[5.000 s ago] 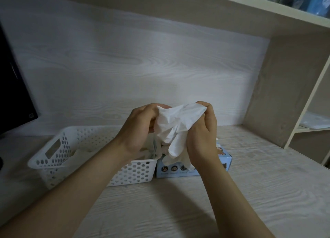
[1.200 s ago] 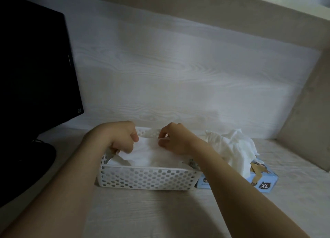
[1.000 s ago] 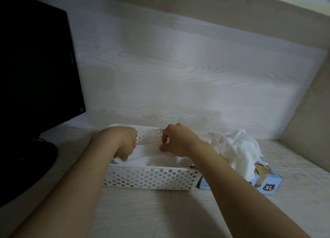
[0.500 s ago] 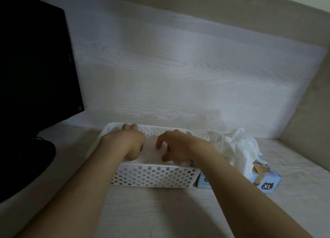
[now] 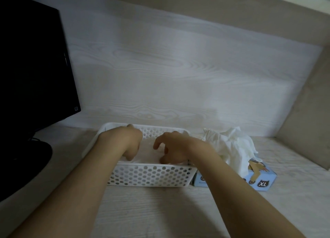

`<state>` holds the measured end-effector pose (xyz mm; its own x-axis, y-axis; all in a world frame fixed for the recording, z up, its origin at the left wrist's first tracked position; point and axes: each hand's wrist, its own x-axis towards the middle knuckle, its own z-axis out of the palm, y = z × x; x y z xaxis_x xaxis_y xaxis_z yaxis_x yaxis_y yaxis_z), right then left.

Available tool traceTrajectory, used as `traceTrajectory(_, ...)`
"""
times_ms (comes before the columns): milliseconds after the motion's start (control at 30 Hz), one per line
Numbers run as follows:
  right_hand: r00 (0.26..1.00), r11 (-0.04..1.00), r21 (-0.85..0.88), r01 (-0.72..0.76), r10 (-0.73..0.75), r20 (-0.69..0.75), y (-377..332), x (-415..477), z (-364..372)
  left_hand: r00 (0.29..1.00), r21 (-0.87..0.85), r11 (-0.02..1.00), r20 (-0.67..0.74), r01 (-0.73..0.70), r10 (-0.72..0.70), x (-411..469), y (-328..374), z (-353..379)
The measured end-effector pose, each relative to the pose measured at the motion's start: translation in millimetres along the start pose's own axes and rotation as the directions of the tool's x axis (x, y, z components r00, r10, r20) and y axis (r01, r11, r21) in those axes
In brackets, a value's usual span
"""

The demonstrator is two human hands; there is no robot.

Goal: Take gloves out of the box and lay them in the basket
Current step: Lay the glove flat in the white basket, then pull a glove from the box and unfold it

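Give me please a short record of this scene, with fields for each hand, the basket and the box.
box: blue, white gloves bulging from its top
basket: white, perforated, left of the box
left hand: inside the basket, fingers curled, on the glove; grip unclear
right hand: inside the basket, fingertips on the glove; grip unclear
monitor: black, far left

- The inside of the basket (image 5: pixel 151 177) is mostly hidden.
- The fingers of the left hand (image 5: pixel 123 141) are tucked out of sight.
- The opening of the box (image 5: pixel 262 182) is covered by gloves (image 5: pixel 232 146).
- The monitor (image 5: pixel 32 68) is cut off by the picture's edge.
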<state>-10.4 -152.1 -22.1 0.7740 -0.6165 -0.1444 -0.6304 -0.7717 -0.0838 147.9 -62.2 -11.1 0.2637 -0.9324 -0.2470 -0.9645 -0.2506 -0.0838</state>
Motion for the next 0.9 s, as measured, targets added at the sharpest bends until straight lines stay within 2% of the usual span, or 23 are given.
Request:
traceTrajectory(100,0.980,0.995,0.083,0.058,-0.041,-0.192,0.5,-5.8,-0.7,0.998,-0.043,0.998,-0.024,-0.053,0.052,-2.3,4.3,-6.0)
traceTrajectory(167,0.973,0.983,0.150,0.109,-0.074,-0.218,-1.7,-7.5,0.3,0.998,-0.084,0.995,0.024,-0.058,0.061,-3.6,7.0,-5.6)
traceTrajectory(333,0.992,0.982,0.141,0.125,-0.121,-0.034,-11.7,-7.0,2.5,0.991,-0.121,0.993,0.131,0.001,0.015,-9.1,8.6,-1.6)
traceTrajectory(500,0.989,0.990,0.132,0.050,-0.068,0.134,-15.9,-12.4,-8.7,0.988,-0.075,0.997,0.156,0.005,0.007,-10.8,5.9,-1.3)
traceTrajectory(600,0.984,0.996,0.083,0.020,-0.034,0.172,-14.9,-14.6,-12.3,0.987,-0.053,0.999,0.159,0.000,0.009,-10.3,5.9,0.2)
traceTrajectory(667,0.989,0.999,0.049,0.015,-0.022,0.148,-13.0,-16.6,-11.6,0.988,-0.049,0.999,0.152,-0.006,0.013,-10.2,6.6,0.4)
traceTrajectory(733,0.998,0.996,0.083,0.014,-0.019,0.061,-8.2,-19.0,-10.9,0.992,-0.052,0.999,0.121,-0.014,0.021,-9.0,6.6,-1.2)
traceTrajectory(800,0.992,0.984,0.173,0.043,-0.021,-0.127,-2.1,-25.5,-9.7,0.997,-0.081,0.996,0.063,-0.045,0.050,-9.8,8.4,-6.8)
traceTrajectory(833,0.970,0.972,0.223,0.068,-0.013,-0.241,0.8,-29.2,-8.7,0.997,-0.107,0.991,0.011,-0.078,0.080,-10.9,11.1,-10.4)
traceTrajectory(900,0.883,0.951,0.293,0.100,0.051,-0.467,7.7,-38.4,-4.7,0.976,-0.168,0.970,-0.161,-0.176,0.149,-11.6,22.4,-16.6)
